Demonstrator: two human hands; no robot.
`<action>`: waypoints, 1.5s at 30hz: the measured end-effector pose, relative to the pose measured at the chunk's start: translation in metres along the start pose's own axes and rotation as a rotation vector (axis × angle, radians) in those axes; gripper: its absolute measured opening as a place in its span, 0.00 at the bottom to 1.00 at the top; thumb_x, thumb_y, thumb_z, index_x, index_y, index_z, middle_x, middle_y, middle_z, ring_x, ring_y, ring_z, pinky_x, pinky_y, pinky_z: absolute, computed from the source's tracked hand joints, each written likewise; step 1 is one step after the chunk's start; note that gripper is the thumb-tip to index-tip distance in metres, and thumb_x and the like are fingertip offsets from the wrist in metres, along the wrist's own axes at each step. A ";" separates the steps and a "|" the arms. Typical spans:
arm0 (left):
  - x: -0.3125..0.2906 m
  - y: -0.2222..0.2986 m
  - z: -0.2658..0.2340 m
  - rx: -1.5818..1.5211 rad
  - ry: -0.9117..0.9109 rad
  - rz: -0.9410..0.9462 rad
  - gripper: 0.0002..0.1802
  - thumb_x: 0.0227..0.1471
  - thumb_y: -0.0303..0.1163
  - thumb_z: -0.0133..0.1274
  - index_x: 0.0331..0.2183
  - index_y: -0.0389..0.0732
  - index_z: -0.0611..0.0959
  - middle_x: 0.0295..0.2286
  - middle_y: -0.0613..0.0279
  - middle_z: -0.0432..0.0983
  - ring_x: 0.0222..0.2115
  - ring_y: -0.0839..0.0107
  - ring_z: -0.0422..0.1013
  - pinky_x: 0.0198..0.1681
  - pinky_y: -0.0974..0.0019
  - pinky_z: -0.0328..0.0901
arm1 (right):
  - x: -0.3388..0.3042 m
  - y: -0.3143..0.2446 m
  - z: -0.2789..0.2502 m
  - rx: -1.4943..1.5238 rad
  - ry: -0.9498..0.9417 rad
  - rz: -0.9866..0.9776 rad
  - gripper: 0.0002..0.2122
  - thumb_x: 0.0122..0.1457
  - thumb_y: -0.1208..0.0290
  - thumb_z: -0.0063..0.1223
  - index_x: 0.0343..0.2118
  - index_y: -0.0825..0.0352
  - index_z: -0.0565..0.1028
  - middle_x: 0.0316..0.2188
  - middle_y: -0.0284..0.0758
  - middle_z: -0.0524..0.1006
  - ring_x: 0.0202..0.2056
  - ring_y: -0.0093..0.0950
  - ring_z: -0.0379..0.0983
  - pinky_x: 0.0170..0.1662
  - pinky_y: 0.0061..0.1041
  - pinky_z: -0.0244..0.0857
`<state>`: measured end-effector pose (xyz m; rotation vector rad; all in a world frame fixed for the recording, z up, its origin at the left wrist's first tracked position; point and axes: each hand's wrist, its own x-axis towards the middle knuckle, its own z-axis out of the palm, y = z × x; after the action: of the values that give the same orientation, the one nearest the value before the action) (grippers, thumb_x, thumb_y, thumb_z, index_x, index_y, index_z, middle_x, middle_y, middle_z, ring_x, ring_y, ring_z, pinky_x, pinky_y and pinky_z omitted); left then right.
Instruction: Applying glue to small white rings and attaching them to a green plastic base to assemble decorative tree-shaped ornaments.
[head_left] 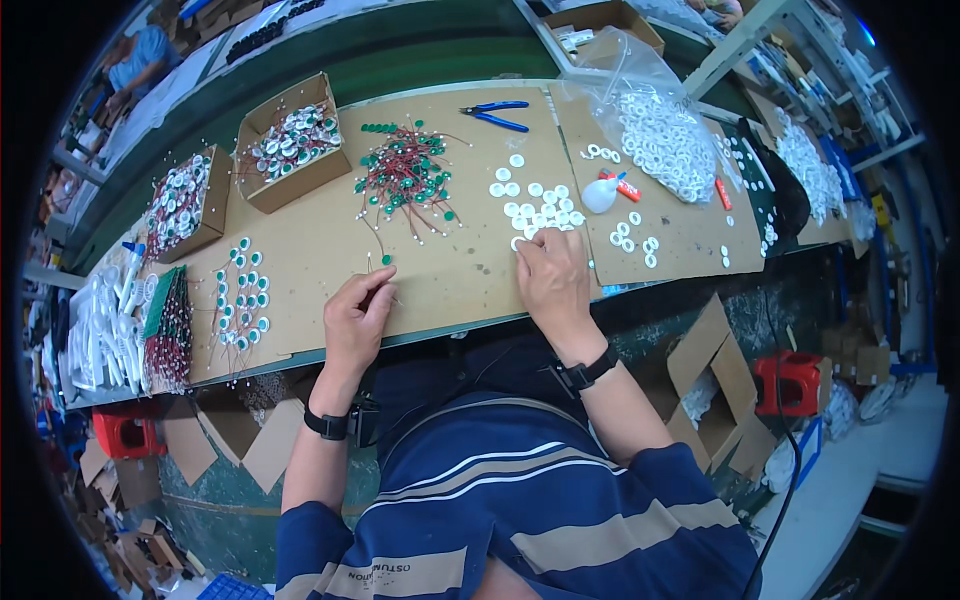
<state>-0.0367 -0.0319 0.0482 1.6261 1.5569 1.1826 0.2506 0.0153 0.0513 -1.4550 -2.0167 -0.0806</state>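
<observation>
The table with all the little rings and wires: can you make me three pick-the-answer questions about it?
1. Where are the pliers?
A. far edge of the table
B. on the floor
C. in a box

2. What colour are the pliers' handles?
A. yellow
B. blue
C. pink

3. What is the right hand doing?
A. resting on the lap
B. touching the white rings
C. holding the glue bottle

Answers: 1 A, they lie beyond the wire pile. 2 B, both handles look blue. 3 B, its fingertips sit at the rings' near edge.

We see blue-handled pliers point(497, 115) far back on the bench point(300, 250), two cardboard boxes point(292, 142) of parts at the left, a clear bag point(655, 125) of white rings, and a red stool point(790, 382) below.
</observation>
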 end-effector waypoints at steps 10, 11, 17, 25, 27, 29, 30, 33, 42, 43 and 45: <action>0.006 -0.009 0.010 -0.017 0.001 0.030 0.12 0.61 0.22 0.57 0.47 0.34 0.86 0.32 0.62 0.81 0.32 0.77 0.77 0.38 0.74 0.71 | -0.001 -0.009 0.013 0.177 -0.009 -0.069 0.07 0.48 0.80 0.68 0.31 0.66 0.81 0.34 0.34 0.78 0.38 0.37 0.74 0.42 0.34 0.71; 0.005 -0.010 0.009 -0.017 0.000 0.034 0.12 0.61 0.22 0.57 0.47 0.34 0.86 0.32 0.62 0.81 0.32 0.77 0.77 0.38 0.74 0.71 | -0.002 -0.013 0.014 0.219 -0.013 -0.089 0.07 0.49 0.80 0.68 0.31 0.66 0.80 0.34 0.34 0.78 0.38 0.37 0.74 0.42 0.34 0.71; 0.005 -0.018 0.016 -0.149 0.023 -0.007 0.14 0.62 0.21 0.57 0.49 0.32 0.84 0.32 0.63 0.81 0.31 0.76 0.76 0.37 0.74 0.71 | 0.005 -0.032 0.019 0.369 -0.055 -0.161 0.07 0.50 0.78 0.67 0.32 0.67 0.80 0.35 0.35 0.79 0.39 0.38 0.75 0.44 0.35 0.72; 0.006 0.018 0.032 -0.325 0.033 -0.072 0.12 0.61 0.21 0.59 0.47 0.33 0.85 0.32 0.61 0.82 0.33 0.75 0.78 0.40 0.73 0.73 | 0.012 -0.047 -0.005 0.538 -0.049 -0.139 0.07 0.52 0.77 0.65 0.35 0.68 0.80 0.33 0.37 0.79 0.39 0.38 0.76 0.42 0.36 0.72; 0.006 0.024 0.038 -0.326 0.033 -0.051 0.13 0.60 0.21 0.60 0.47 0.33 0.85 0.33 0.61 0.83 0.33 0.75 0.79 0.40 0.73 0.73 | 0.011 -0.055 -0.012 0.612 -0.060 -0.110 0.07 0.53 0.77 0.65 0.35 0.68 0.80 0.33 0.37 0.79 0.37 0.38 0.76 0.41 0.35 0.72; 0.006 0.026 0.044 -0.314 0.026 0.006 0.13 0.59 0.20 0.61 0.47 0.33 0.85 0.33 0.60 0.83 0.34 0.75 0.79 0.40 0.72 0.73 | 0.009 -0.060 -0.016 0.768 -0.087 -0.059 0.07 0.53 0.77 0.65 0.35 0.69 0.80 0.31 0.38 0.79 0.34 0.38 0.77 0.38 0.35 0.72; 0.006 0.029 0.046 -0.307 0.022 0.034 0.13 0.59 0.20 0.61 0.46 0.33 0.85 0.33 0.60 0.83 0.34 0.75 0.79 0.40 0.72 0.73 | 0.008 -0.059 -0.016 0.767 -0.085 -0.057 0.07 0.53 0.77 0.65 0.35 0.69 0.80 0.31 0.38 0.79 0.34 0.38 0.77 0.38 0.35 0.72; 0.009 0.039 0.053 -0.252 0.026 0.081 0.13 0.58 0.20 0.62 0.46 0.33 0.85 0.33 0.59 0.83 0.35 0.74 0.79 0.40 0.72 0.73 | 0.006 -0.053 -0.014 0.715 -0.084 -0.077 0.06 0.55 0.76 0.64 0.36 0.69 0.81 0.29 0.40 0.78 0.29 0.37 0.77 0.33 0.34 0.72; -0.002 0.053 0.064 -0.352 0.097 0.156 0.14 0.60 0.18 0.59 0.48 0.33 0.84 0.40 0.56 0.83 0.37 0.72 0.80 0.43 0.71 0.74 | 0.003 -0.044 -0.024 0.764 -0.088 0.112 0.05 0.58 0.79 0.60 0.37 0.69 0.81 0.28 0.39 0.78 0.27 0.31 0.76 0.31 0.28 0.70; -0.003 0.052 0.065 -0.354 0.093 0.156 0.14 0.60 0.18 0.59 0.48 0.33 0.84 0.40 0.56 0.83 0.37 0.72 0.80 0.43 0.71 0.74 | 0.005 -0.041 -0.025 0.849 -0.130 0.200 0.05 0.59 0.79 0.59 0.38 0.69 0.81 0.29 0.38 0.78 0.28 0.29 0.76 0.32 0.27 0.71; -0.003 0.049 0.064 -0.385 -0.028 -0.004 0.14 0.61 0.18 0.57 0.49 0.32 0.83 0.42 0.56 0.83 0.39 0.72 0.80 0.45 0.70 0.74 | 0.007 -0.037 -0.028 1.018 -0.214 0.375 0.04 0.61 0.79 0.58 0.38 0.70 0.81 0.31 0.36 0.78 0.30 0.24 0.76 0.34 0.25 0.71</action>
<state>0.0425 -0.0320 0.0633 1.3769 1.2212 1.3538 0.2298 -0.0048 0.0887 -1.1185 -1.4767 1.1241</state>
